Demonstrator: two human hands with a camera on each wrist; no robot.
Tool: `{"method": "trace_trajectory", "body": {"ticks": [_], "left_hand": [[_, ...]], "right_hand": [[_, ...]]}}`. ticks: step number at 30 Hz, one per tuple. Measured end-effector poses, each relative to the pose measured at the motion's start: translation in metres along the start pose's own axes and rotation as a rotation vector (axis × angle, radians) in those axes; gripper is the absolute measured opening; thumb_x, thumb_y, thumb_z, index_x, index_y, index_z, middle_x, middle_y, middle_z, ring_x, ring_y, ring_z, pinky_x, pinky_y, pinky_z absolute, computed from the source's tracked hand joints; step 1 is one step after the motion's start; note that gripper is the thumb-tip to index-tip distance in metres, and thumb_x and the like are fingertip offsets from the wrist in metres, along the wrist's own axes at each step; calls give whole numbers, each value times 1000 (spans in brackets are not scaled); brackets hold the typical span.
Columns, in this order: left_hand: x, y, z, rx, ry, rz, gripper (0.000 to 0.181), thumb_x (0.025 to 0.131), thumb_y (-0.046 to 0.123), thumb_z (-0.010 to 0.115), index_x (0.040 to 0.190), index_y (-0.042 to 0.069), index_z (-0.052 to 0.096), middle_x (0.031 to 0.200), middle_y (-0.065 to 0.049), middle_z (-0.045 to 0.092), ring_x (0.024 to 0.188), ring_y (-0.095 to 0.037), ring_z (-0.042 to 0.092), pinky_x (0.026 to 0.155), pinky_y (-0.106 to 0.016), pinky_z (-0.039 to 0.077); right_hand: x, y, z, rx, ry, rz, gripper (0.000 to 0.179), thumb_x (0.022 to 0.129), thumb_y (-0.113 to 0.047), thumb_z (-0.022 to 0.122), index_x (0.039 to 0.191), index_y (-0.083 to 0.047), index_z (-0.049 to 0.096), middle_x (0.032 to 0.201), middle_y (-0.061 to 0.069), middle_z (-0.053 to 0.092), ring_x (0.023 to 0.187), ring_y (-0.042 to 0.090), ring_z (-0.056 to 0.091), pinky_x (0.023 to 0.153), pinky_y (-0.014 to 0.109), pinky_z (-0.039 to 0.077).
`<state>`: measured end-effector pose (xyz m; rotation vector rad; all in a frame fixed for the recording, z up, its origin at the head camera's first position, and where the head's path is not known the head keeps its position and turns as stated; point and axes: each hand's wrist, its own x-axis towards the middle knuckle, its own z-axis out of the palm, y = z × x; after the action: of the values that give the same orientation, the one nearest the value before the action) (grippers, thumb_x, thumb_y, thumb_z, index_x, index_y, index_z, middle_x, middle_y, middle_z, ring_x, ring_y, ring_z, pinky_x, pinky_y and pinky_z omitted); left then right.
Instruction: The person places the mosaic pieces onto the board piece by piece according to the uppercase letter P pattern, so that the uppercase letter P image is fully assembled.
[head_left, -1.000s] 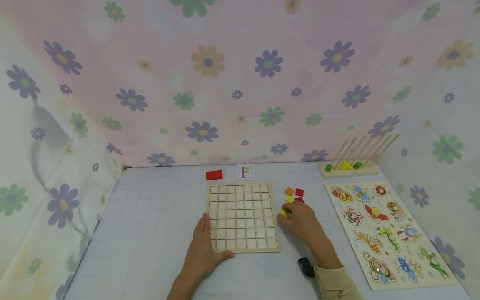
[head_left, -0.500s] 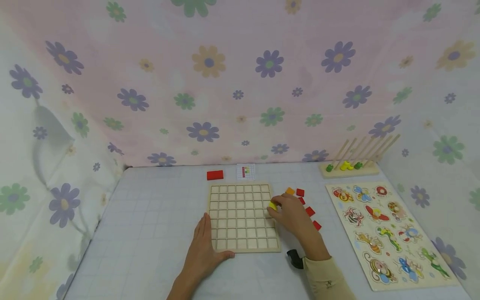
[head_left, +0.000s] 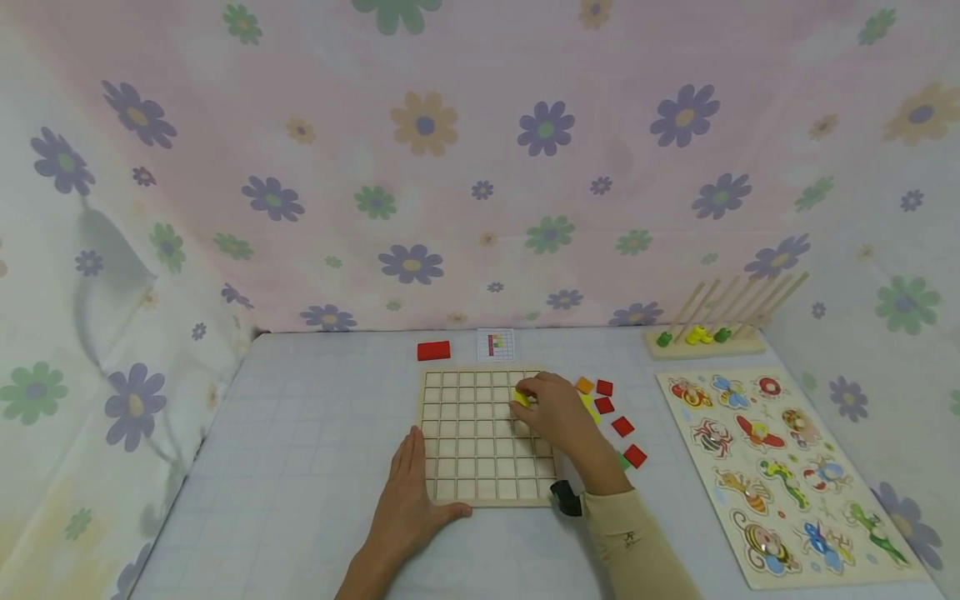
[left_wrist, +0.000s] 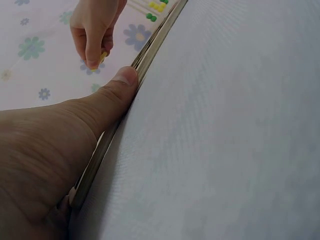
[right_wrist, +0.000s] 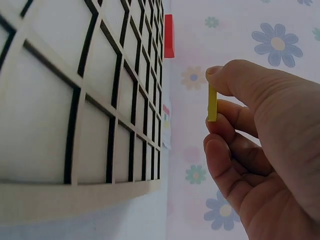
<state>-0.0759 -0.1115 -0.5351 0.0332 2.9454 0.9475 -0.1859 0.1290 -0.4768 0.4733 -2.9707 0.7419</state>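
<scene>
A wooden grid board (head_left: 459, 471) with square cells lies in the middle of the table. My left hand (head_left: 408, 492) rests at its lower left corner, fingers along the left side and thumb along the front edge. In the left wrist view the thumb (left_wrist: 112, 97) lies against the board's edge. My right hand (head_left: 562, 421) pinches a yellow square tile (right_wrist: 212, 104) between thumb and fingertips, over the upper right part of the board. The right wrist view shows the tile on edge, above the grid.
Right of the board lie several red tiles (head_left: 622, 426), an orange tile (head_left: 584, 384) and yellow ones. A red block (head_left: 433, 351) and a pattern card (head_left: 496, 344) lie behind it. Farther right are an insect puzzle board (head_left: 787, 575) and a peg stand (head_left: 705, 346).
My right hand has moved left from the loose tiles to over the board, carrying the yellow tile. The left hand has stayed at the board's corner.
</scene>
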Motion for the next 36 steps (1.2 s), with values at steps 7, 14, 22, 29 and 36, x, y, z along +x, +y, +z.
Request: {"method": "trace_trajectory", "body": {"ticks": [7,14,22,29,36], "left_hand": [[1,0,-2,0,2,-8,142,61,61,91,163,1,13,171,-18,17,156,-38,21,121,-53,35],[2,-2,-1,-17,-8,-17,142,61,61,91,163,2,12,171,-16,17,157,-37,20,121,-53,34],[1,-1,-1,-11,-12,-29,142,61,62,91,163,2,13,171,-16,17,157,-37,20,122,-53,34],[1,-1,-1,-14,-10,-22,141,61,61,91,163,3,13,171,-15,16,157,-37,20,122,-52,34],[1,0,0,-9,-14,-11,142,60,61,92,164,3,13,171,-16,17,156,-38,21,121,-52,35]], "right_hand": [[16,-5,4,19,-46,-65,21,91,-23,76,105,-6,77,94,2,71,85,17,60,82,36,55],[26,-9,8,37,-96,-76,21,92,-23,75,106,-6,77,94,4,71,84,16,59,82,37,56],[35,-9,14,-2,-131,-98,20,92,-23,76,104,-6,76,99,7,73,90,21,65,86,40,56],[40,-8,19,-16,-164,-74,19,92,-23,76,102,-7,76,92,6,71,81,17,60,78,37,53],[43,-4,24,-32,-171,-45,17,91,-25,78,95,-8,74,80,1,62,74,15,50,71,32,44]]}}
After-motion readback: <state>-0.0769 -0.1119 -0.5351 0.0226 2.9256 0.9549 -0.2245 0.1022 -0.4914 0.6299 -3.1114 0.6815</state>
